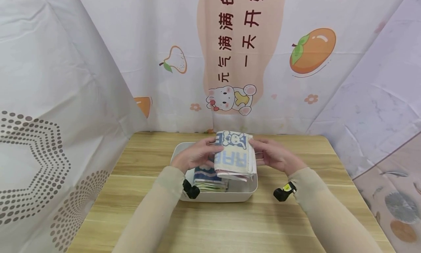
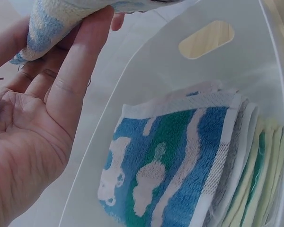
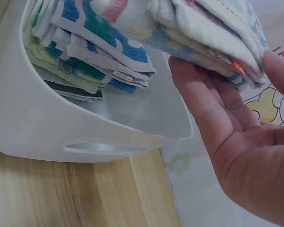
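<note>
A folded stack of towels (image 1: 232, 154), cream and blue with a bear pattern, is held up over the white bin (image 1: 218, 197). My left hand (image 1: 197, 154) grips its left side, the thumb on the front face and fingers beneath. On the opposite side my right hand (image 1: 274, 156) pinches the right edge, with its fingers (image 3: 203, 101) under the layers in the right wrist view. Inside the bin, a blue, green and white folded towel (image 2: 165, 165) stands against several pale yellow-green folded towels (image 2: 262, 175).
The bin rests on a wooden table (image 1: 230, 227) and has an oval handle hole (image 2: 207, 39) in its end wall. Behind the table hangs a printed curtain (image 1: 184, 92); another patterned cloth (image 1: 49, 154) hangs at the left.
</note>
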`<action>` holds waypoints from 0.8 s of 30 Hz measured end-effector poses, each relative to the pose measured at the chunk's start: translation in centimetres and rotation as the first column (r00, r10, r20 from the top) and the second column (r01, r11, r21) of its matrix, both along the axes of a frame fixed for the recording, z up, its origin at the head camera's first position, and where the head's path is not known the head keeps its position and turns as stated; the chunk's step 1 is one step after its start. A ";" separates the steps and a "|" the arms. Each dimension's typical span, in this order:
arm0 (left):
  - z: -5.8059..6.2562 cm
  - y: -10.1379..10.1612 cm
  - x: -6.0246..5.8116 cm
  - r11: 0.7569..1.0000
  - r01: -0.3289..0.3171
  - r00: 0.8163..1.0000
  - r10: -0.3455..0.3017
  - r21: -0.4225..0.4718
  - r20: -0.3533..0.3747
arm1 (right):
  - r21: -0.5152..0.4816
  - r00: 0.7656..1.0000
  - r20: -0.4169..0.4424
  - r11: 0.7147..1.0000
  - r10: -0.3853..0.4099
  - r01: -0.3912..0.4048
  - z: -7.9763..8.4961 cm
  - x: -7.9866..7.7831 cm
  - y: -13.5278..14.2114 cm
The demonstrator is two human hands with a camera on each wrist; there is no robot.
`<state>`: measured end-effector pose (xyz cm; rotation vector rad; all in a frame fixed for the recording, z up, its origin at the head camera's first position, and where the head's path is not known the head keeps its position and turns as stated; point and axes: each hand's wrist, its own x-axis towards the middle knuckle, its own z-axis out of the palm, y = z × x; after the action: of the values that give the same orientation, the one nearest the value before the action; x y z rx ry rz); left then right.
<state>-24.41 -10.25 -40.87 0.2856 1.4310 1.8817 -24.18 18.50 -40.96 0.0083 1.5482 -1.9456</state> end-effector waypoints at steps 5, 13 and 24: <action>0.1 -0.8 -0.2 1.000 -0.010 1.000 0.010 -0.025 0.001 | 0.060 1.000 0.005 0.998 0.023 -0.023 -0.3 0.0 -0.8; 0.2 -2.0 -0.7 0.993 0.003 1.000 -0.002 -0.121 0.006 | 0.130 1.000 0.021 0.991 0.007 -0.010 -0.7 -0.2 -2.4; -0.3 -3.8 -1.3 0.953 -0.036 0.999 0.044 -0.300 0.021 | 0.167 0.998 0.018 0.984 0.053 -0.055 -1.2 -0.6 -4.3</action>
<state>-25.73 -14.06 -41.18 0.0829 1.6873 1.6622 -24.80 14.21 -42.15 0.0504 1.6816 -1.7650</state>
